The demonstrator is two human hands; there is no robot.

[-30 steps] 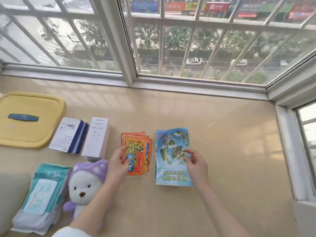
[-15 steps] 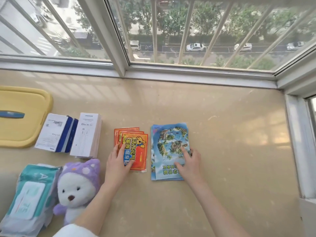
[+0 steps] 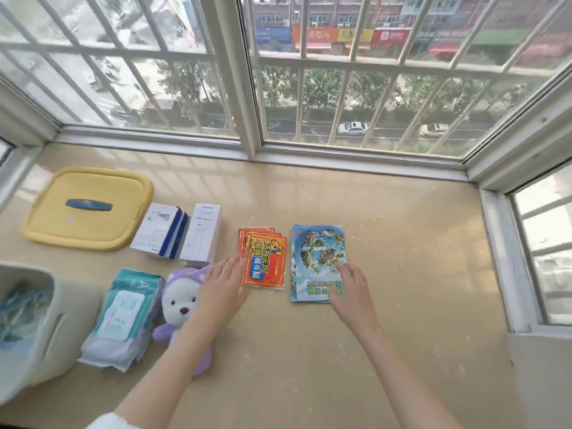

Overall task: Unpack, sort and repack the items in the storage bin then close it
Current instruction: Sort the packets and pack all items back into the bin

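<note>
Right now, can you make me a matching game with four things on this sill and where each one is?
Things: 1 yellow lid; 2 plush bear; 3 orange packets; 4 blue booklet.
Places: A under fingers of the right hand; B far left, beside the white boxes; C at fingertips of the left hand; D right beside the wipes pack.
Pairs: 1-B, 2-D, 3-C, 4-A.

Top orange packet (image 3: 265, 263): bold Chinese print, reads 活力元气 / 家族 / 暖身贴.
Wet wipes pack (image 3: 123, 314): large pale "A" near its far end and "75" on the flap label. The smaller print is not legible.
Blue brochure (image 3: 318, 255): one line of Chinese characters across its near end, upside down from here, not legible.
White box (image 3: 202, 233): small grey print at the top, too small to read.
Shop signs (image 3: 356, 35) across the street: characters blurred.
</note>
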